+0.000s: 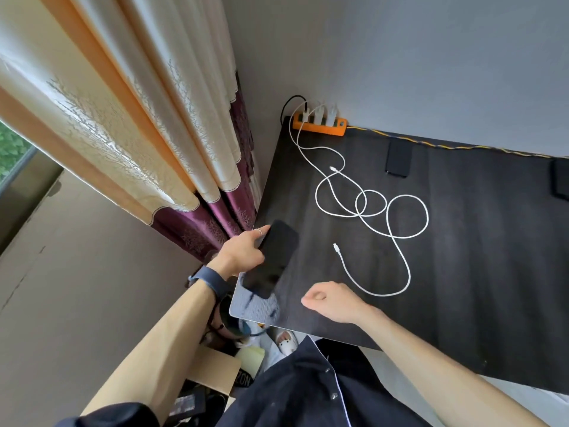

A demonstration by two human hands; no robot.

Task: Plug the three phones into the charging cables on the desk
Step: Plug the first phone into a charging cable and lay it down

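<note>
A dark desk (462,272) fills the right of the frame, with curtains (123,134) at upper left. White cables (391,217) loop across the desk's middle from an orange power strip (320,123) at top centre. The left hand (243,251) grips a black phone (272,258) at the desk's lower-left corner. The right hand (332,298), loosely curled and empty, hovers beside it. Two more phones lie at upper right, one (398,158) near the strip, one (562,178) at the frame edge.
</note>
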